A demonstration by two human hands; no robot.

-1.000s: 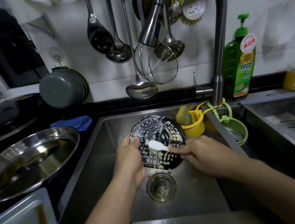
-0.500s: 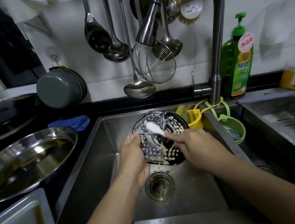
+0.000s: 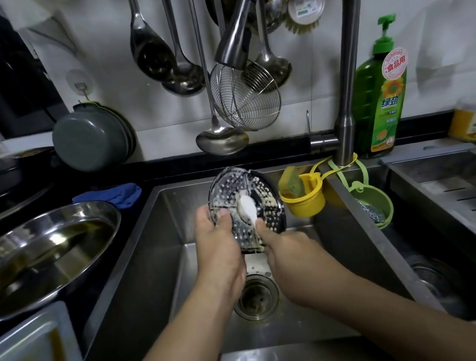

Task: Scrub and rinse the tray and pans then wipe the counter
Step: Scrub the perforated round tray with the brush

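Nearby, yellow cup [image 3: 304, 199] beside perforated tray [image 3: 260, 204]

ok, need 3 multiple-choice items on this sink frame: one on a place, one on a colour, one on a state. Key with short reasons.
1. Where is the perforated tray held?
A. over the sink
B. on the stove
C. inside the steel basin

2. What colour is the soap bottle by the faucet?
A. red
B. green
C. white

3. What is on the tray's surface?
A. nothing, it is dry and clean
B. a folded cloth
C. white suds

Key: A, the left hand grips the tray above the drain; B, its body and pump are green; C, foam covers the holes where the right hand works a white brush.
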